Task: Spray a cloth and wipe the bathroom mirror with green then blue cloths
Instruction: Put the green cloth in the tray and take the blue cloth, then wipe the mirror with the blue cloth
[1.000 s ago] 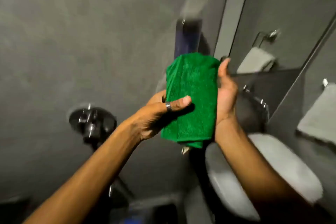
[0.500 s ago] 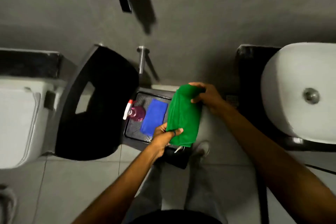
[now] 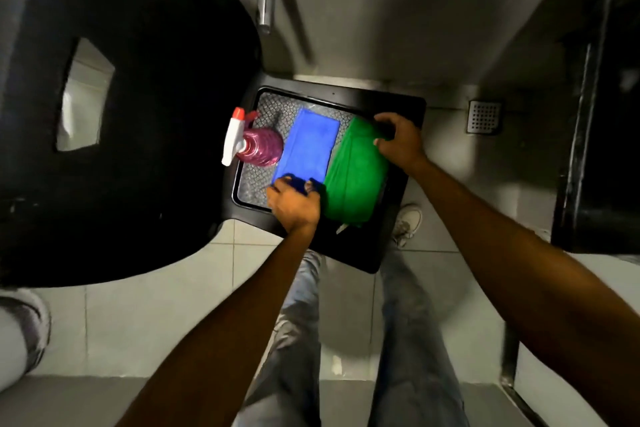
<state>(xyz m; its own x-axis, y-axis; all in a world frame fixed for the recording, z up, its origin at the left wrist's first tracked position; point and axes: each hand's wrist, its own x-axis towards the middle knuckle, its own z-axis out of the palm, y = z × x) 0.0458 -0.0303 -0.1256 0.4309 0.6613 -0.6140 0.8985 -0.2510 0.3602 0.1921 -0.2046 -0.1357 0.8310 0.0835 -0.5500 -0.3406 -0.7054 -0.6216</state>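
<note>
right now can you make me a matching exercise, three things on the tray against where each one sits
Things:
1. spray bottle
2. blue cloth
3. green cloth

Places on the black tray:
A. middle, near end under the left hand
B. right side, far corner under the right hand
C. left edge, white nozzle hanging past the rim

Pairs: 1-C, 2-A, 3-B

green cloth: folded, flat on tray | blue cloth: folded, alongside, seemingly touching
</note>
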